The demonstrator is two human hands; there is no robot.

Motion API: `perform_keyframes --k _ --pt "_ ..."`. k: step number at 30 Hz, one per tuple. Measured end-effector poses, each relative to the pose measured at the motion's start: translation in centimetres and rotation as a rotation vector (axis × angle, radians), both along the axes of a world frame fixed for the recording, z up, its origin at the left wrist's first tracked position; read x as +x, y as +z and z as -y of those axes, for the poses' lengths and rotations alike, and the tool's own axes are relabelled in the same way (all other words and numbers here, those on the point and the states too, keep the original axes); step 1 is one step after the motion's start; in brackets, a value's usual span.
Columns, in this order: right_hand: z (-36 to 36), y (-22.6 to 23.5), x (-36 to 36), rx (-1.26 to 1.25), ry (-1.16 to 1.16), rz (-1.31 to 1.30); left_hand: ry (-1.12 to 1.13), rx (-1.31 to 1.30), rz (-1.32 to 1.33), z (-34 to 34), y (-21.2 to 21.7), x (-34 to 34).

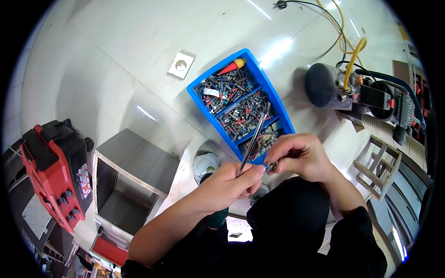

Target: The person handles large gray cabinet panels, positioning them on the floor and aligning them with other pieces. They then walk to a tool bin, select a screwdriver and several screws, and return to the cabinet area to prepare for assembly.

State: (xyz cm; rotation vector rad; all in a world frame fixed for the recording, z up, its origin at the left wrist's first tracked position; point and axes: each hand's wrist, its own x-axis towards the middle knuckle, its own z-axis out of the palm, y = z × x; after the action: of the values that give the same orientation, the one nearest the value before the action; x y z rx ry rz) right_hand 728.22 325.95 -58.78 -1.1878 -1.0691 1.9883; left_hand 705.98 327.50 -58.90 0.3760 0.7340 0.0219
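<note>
My left hand [230,182] is closed around the silver shaft of a long hand tool [253,141]. Its widened metal end reaches over the blue compartment box [225,135]. A dark green rounded end [218,219] shows below my left forearm, in line with the shaft; whether they join is hidden. My right hand [299,156] is closed in a pinch on a small metal fitting [272,165], close to my left thumb. A bit of blue shows at that thumb tip. Several small metal and red-and-black pieces fill the box's compartments, and a red-and-yellow nozzle-shaped piece [232,66] lies in the far one.
A white square plate with a round hole [181,65] lies on the floor beyond the box. An air compressor [352,92] with a yellow hose stands at right, near a wooden frame [378,167]. A grey cabinet [134,162] and a red-and-black wheeled case [58,171] stand left.
</note>
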Motion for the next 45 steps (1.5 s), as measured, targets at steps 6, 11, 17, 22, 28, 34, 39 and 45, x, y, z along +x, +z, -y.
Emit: perform_keyframes --k 6,11,17,22,28,34,39,45 --pt "-0.5 -7.3 0.7 -0.197 -0.015 0.192 0.186 -0.144 -0.163 0.4 -2.7 0.4" --pt "-1.4 -12.8 1.5 0.632 0.212 0.984 0.73 -0.18 -0.15 -0.3 -4.1 -3.3" --pt "-5.9 -12.3 -3.0 0.747 0.181 1.07 0.946 -0.129 -0.187 0.4 -3.8 -6.9" --pt "-11.1 -16.7 -8.0 0.324 -0.127 0.808 0.87 -0.151 -0.164 1.0 -3.4 -6.7" --pt "-10.0 -20.3 -11.5 0.479 -0.217 1.236 0.877 -0.068 -0.113 0.7 -3.4 -6.5" --pt "-9.8 -19.4 -11.3 0.449 -0.524 1.07 0.913 -0.027 -0.095 0.1 -3.7 -7.0" --pt "-9.6 -18.7 -11.1 0.711 -0.217 0.982 0.9 -0.091 -0.117 0.1 -4.0 -6.7" --pt "-9.5 -19.5 -8.5 1.083 0.387 1.098 0.882 -0.074 -0.077 -0.1 -4.2 -6.4"
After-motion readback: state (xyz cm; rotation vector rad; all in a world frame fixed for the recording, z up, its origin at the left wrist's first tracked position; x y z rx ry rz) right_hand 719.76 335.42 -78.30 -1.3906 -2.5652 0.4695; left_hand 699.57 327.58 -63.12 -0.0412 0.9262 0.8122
